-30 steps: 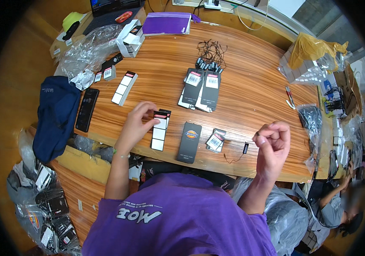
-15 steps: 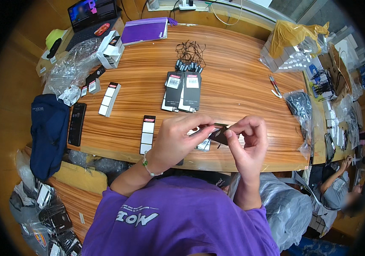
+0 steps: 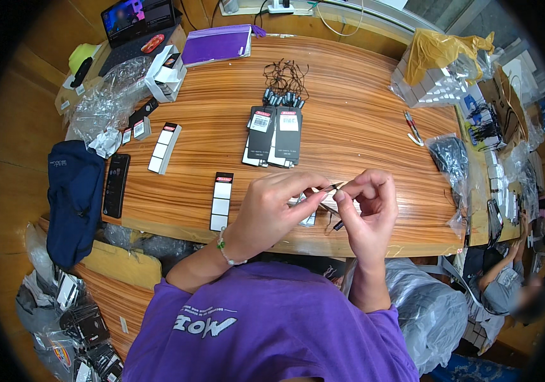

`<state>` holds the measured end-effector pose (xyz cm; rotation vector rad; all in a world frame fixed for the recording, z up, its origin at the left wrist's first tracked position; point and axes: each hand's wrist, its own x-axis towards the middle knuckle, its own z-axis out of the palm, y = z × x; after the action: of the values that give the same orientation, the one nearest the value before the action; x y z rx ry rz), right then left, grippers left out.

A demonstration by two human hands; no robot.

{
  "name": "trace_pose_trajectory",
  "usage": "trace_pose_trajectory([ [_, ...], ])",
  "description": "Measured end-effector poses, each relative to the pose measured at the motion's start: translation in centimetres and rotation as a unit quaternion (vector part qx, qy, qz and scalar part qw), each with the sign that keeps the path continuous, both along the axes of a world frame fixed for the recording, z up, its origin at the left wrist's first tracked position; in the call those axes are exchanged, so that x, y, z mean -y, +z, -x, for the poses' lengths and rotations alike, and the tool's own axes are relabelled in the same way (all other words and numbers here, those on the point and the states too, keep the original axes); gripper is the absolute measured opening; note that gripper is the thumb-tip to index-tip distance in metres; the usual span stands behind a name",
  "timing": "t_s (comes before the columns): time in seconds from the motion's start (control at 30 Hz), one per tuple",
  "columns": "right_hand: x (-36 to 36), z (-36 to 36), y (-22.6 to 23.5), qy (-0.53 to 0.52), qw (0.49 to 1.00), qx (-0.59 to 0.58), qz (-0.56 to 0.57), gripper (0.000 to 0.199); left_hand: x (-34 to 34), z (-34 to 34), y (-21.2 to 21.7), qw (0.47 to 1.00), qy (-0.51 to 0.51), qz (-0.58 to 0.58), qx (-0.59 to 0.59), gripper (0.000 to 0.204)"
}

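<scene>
My left hand [image 3: 279,202] is closed in a pinch on a dark hang tag [image 3: 329,209], which is tilted so that mostly its thin edges show. Close beside it, my right hand [image 3: 373,213] pinches a black string [image 3: 338,186] at the tag's end, with thumb and forefinger together. A small black toggle [image 3: 339,225] dangles below the fingers. Whether the string passes through the tag is too small to tell. Behind my hands, partly covered, lie more tags [image 3: 308,218] on the table. A strip-shaped black and white label card [image 3: 221,202] lies left of my left hand.
Strung black hang tags [image 3: 274,137] lie in two piles beyond my hands. A stack of label cards [image 3: 163,149], a phone [image 3: 115,186] and a navy pouch [image 3: 72,197] are at left. A pen [image 3: 412,126] and bagged strings [image 3: 447,169] lie right. A person [image 3: 504,283] sits far right.
The tag has turned from showing its dark face to nearly edge-on. The black toggle now hangs visibly under my right fingers. Both hands stay in about the same place.
</scene>
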<state>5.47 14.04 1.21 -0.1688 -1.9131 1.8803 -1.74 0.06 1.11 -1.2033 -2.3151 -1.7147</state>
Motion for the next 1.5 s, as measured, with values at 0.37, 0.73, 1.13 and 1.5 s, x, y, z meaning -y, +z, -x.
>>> trace_pose_trajectory([
  [0.37,0.1,0.8,-1.8,0.034,0.984,-0.048,0.168,0.027,-0.1,-0.2,-0.2,1.000,0.009,0.004,0.011,0.013],
  [0.73,0.6,0.0,-1.6,0.005,0.995,-0.070,0.077,0.023,0.2,0.3,-0.1,0.993,-0.007,-0.023,-0.113,0.015],
  [1.13,-0.1,0.0,-0.4,-0.058,0.987,-0.023,-0.147,0.013,0.6,-0.1,0.0,0.996,-0.006,-0.061,-0.065,0.014],
  [1.5,-0.1,-0.2,-0.8,-0.046,0.988,-0.050,-0.136,0.010,0.6,-0.2,0.0,0.996,-0.011,-0.072,-0.047,0.016],
])
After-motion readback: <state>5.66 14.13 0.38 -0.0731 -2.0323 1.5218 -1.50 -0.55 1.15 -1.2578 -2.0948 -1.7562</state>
